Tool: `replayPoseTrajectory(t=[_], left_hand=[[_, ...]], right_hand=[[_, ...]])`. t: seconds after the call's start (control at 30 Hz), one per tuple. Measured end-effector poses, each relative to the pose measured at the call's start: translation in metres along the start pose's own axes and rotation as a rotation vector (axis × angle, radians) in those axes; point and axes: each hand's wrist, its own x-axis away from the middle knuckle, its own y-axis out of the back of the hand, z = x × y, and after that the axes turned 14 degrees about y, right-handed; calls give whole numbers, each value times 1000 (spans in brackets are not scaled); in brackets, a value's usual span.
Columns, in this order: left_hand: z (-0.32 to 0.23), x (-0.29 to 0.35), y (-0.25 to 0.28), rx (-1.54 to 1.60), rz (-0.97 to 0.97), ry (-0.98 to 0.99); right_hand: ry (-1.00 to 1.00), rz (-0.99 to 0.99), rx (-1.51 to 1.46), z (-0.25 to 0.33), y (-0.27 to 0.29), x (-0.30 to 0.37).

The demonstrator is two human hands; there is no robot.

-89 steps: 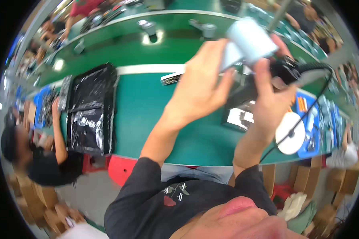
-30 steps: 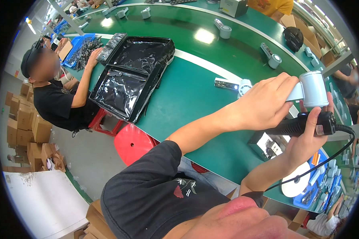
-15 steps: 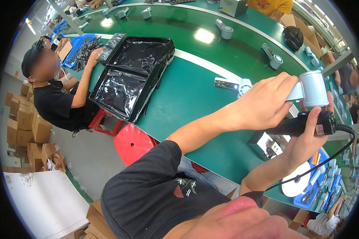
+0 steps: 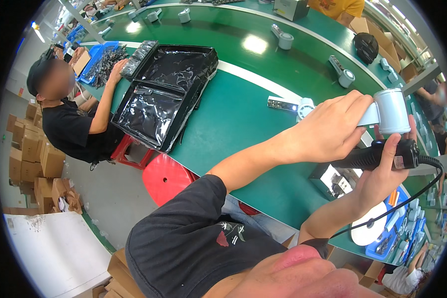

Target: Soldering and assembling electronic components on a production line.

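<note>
My left hand (image 4: 333, 124) is closed round the handle of a light-blue handheld device with a cylindrical head (image 4: 393, 111), held up above the right part of the bench. Just below it, my right hand (image 4: 382, 174) grips a black corded electric screwdriver (image 4: 406, 154), which lies level with its thumb in front. Some right fingertips show behind the device's head; whether they touch it I cannot tell. The tool's tip is hidden near my left wrist. A similar device with a small light on its handle (image 4: 283, 103) rests on the bench beyond my left hand.
Several similar devices ride the green conveyor belt (image 4: 208, 30). A black plastic-lined tray (image 4: 164, 94) sits left, beside a co-worker (image 4: 67, 114). A red stool (image 4: 166, 180) stands below the bench edge. A blue bin (image 4: 382, 248), white disc (image 4: 370, 226) and the tool's cable (image 4: 397, 206) are right.
The devices on the belt have slid slightly to the right. Both my hands, the held device and the screwdriver stay almost where they were.
</note>
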Motion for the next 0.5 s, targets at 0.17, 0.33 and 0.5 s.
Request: replayPoseTrajectory(t=[0.17,0.33,0.5], left_hand=[[0,0,1,-2,9,9],[1,1,1,-4,1,5],[1,0,1,9,0,1]], right_hand=[[10,-11,-7,0,-2,0],[2,-28,-15,4,-6,-1],[-1,-48,-35,4,-6,-1]])
